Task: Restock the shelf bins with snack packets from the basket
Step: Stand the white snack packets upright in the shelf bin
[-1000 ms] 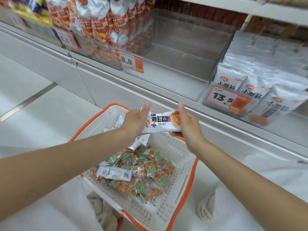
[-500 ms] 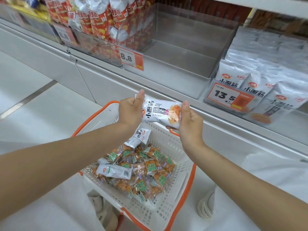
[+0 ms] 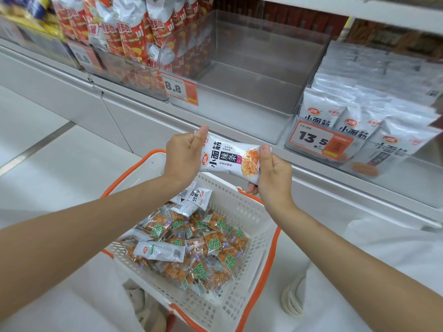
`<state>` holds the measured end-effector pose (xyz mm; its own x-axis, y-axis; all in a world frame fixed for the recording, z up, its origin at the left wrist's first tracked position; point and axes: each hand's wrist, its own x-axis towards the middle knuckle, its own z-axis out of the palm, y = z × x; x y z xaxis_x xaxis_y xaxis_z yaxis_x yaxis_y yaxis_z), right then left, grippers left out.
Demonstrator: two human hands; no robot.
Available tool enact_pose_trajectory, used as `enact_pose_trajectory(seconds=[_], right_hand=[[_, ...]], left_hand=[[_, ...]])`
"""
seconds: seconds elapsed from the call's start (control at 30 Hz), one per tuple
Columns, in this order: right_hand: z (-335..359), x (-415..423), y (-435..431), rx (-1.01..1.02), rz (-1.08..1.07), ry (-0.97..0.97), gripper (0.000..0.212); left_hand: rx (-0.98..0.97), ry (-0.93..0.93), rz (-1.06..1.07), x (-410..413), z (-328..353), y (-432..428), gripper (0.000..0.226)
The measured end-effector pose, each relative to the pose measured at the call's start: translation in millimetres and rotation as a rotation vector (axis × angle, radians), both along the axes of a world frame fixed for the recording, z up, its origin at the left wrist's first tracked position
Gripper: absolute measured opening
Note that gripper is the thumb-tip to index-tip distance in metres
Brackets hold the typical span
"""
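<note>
A white snack packet (image 3: 227,158) with black characters and an orange noodle picture is held sideways above the basket. My left hand (image 3: 183,155) pinches its left end and my right hand (image 3: 273,173) grips its right end. Below them a white basket (image 3: 254,267) with orange rim holds several small orange-and-green packets (image 3: 215,238) and a few white ones (image 3: 159,251). Straight ahead on the shelf stands a clear bin (image 3: 249,87) with nothing in it.
Left of the clear bin stand red-and-white snack bags (image 3: 129,32) behind an 8.8 price tag (image 3: 181,88). To its right, a bin of matching white packets (image 3: 364,118) carries a 13.5 tag (image 3: 316,140). White cabinet fronts run below the shelf.
Both hands have lifted the white packet up and slightly toward the shelf, turning its printed face toward me. The basket has not moved.
</note>
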<state>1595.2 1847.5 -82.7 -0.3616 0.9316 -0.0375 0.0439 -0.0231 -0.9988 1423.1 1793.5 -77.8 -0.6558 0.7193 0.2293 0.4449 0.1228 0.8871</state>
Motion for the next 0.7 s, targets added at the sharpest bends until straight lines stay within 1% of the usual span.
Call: enact_pose_trajectory(seconds=[0.07, 0.13, 0.17, 0.23, 0.27, 0.3, 0.37, 0.4, 0.43, 0.47, 0.5, 0.53, 0.57, 0.6, 0.63, 0.7], right_hand=[[5.2, 3.5, 6.8, -0.049, 0.022, -0.061, 0.048], [8.0, 12.2, 20.1, 0.011, 0.063, -0.191, 0.039], [11.1, 18.2, 26.9, 0.076, 0.111, -0.253, 0.034], [17.3, 29.4, 36.7, 0.197, 0.272, -0.362, 0.043], [18.8, 33.8, 38.1, 0.211, 0.365, -0.397, 0.047], [19.6, 37.4, 37.4, 0.188, 0.451, -0.409, 0.046], [19.8, 45.1, 34.5, 0.141, 0.538, -0.401, 0.027], [20.9, 50.5, 34.4, 0.143, 0.527, -0.386, 0.018], [22.4, 58.0, 36.0, 0.138, 0.488, -0.354, 0.014], [24.5, 67.1, 39.6, 0.121, 0.438, -0.313, 0.012], [28.3, 77.4, 43.1, 0.091, 0.385, -0.262, 0.013], [32.2, 88.6, 46.8, 0.062, 0.330, -0.213, 0.014], [36.7, 99.8, 50.3, 0.039, 0.275, -0.165, 0.016], [41.9, 111.2, 53.1, 0.022, 0.218, -0.124, 0.017], [47.0, 122.5, 55.3, 0.012, 0.166, -0.088, 0.018], [57.0, 144.1, 58.1, 0.017, 0.092, -0.051, 0.019]], left_hand=[[-0.004, 0.017, -0.022, -3.7, 3.0, 2.8, 0.062], [-0.029, 0.108, -0.089, -7.8, 10.5, 4.0, 0.062], [-0.055, 0.187, -0.146, -9.1, 14.8, 4.5, 0.061], [-0.139, 0.375, -0.273, -6.0, 25.7, 7.0, 0.061], [-0.187, 0.464, -0.328, -1.2, 31.8, 10.4, 0.061], [-0.229, 0.538, -0.369, 4.5, 37.0, 16.0, 0.062], [-0.262, 0.651, -0.443, 20.3, 49.3, 29.2, 0.062], [-0.250, 0.682, -0.464, 29.9, 55.8, 36.0, 0.063], [-0.217, 0.668, -0.459, 39.5, 60.0, 43.0, 0.062], [-0.158, 0.570, -0.433, 48.4, 64.4, 50.2, 0.060], [-0.082, 0.384, -0.394, 56.5, 68.4, 57.3, 0.054], [-0.015, 0.149, -0.372, 66.2, 72.8, 63.5, 0.044], [0.004, -0.082, -0.380, 76.4, 76.4, 68.7, 0.034], [-0.021, -0.252, -0.432, 87.8, 80.1, 72.5, 0.025], [-0.068, -0.347, -0.505, 99.5, 82.4, 76.7, 0.019], [-0.100, -0.442, -0.621, 125.7, 88.1, 85.0, 0.017]])
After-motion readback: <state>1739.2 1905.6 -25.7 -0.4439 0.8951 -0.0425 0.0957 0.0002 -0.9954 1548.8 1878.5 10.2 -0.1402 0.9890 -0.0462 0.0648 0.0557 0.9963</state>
